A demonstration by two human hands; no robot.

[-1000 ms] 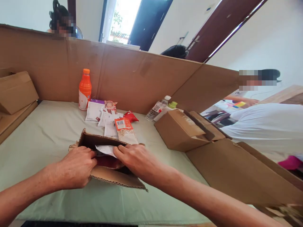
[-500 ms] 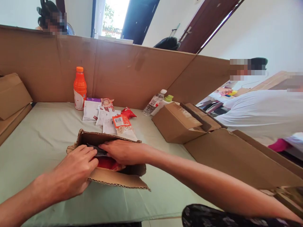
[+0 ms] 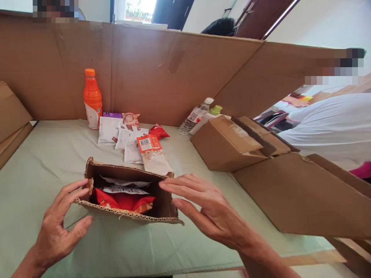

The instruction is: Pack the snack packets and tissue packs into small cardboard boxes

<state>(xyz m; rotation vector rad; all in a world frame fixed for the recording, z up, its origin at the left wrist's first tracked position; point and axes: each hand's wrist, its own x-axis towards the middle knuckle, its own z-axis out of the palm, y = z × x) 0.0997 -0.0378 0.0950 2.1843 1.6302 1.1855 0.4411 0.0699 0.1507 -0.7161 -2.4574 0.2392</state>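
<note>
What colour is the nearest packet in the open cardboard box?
The packet is red and orange; see head view.

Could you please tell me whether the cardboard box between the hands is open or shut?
The cardboard box is open: a red packet shows inside it.

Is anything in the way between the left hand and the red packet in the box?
Yes: the left end wall of the cardboard box stands between the left hand and the red packet. From above, though, nothing visible covers the packet's top part.
</note>
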